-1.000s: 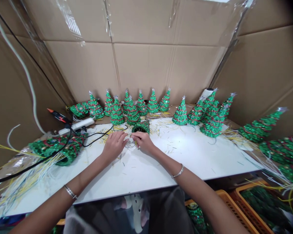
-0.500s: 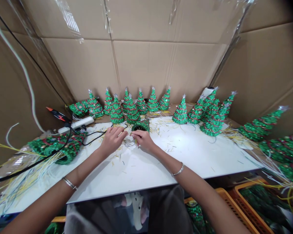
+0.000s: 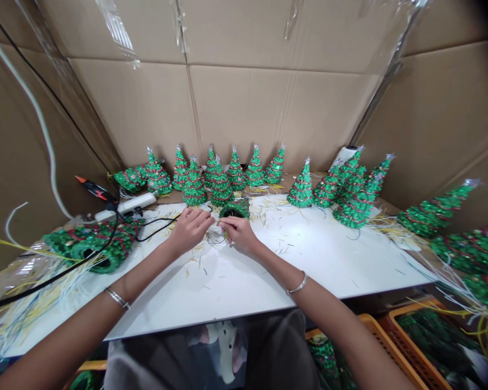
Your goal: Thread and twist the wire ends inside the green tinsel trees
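Note:
My left hand (image 3: 191,227) and my right hand (image 3: 239,233) meet over the white table (image 3: 309,260), fingers pinched together on a small bundle of thin white wires (image 3: 216,234). Just behind the fingertips a green sequin tree (image 3: 235,208) lies on its side with its open base facing me. Both wrists wear thin metal bangles.
A row of upright green trees (image 3: 219,176) lines the back edge, with more at the right (image 3: 352,187). Lying trees and loose wires (image 3: 93,246) crowd the left, beside a white power strip (image 3: 124,207) and black cable. Orange crates (image 3: 423,346) sit below right. Cardboard walls enclose everything.
Both hands have shifted slightly away from me toward the lying tree while still pinching the wires. The view has drifted a little.

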